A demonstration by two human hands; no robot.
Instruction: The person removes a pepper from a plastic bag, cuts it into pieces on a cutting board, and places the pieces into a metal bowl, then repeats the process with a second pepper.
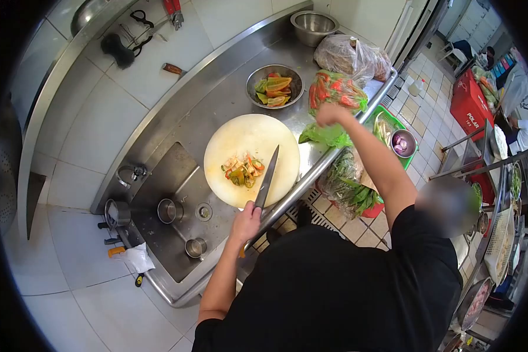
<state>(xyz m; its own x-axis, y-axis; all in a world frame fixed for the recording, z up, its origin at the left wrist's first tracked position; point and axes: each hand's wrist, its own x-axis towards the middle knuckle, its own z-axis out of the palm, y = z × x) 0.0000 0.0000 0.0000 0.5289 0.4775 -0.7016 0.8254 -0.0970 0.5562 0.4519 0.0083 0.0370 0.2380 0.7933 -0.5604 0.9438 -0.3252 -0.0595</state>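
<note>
My left hand (246, 222) is wrapped round the handle of a kitchen knife (267, 179). Its long blade lies over the right part of a round white cutting board (223, 138), tip pointing away from me. Chopped peppers (244, 171), green, red and orange, form a small heap on the board, left of the blade. My right hand (331, 114), slightly blurred, is closed at the near edge of a plastic bag of red peppers (334, 91). Whatever its fingers hold is hidden. Below that hand lies crumpled green plastic (328, 136).
A metal bowl of cut peppers (274, 87) stands behind the board. Farther back are a steel bowl (314, 28) and a large plastic bag (349, 56). The sink (158, 249) is left. Beyond the counter's metal edge (311, 179), a green crate (413, 126) holds a bowl of onions (403, 143).
</note>
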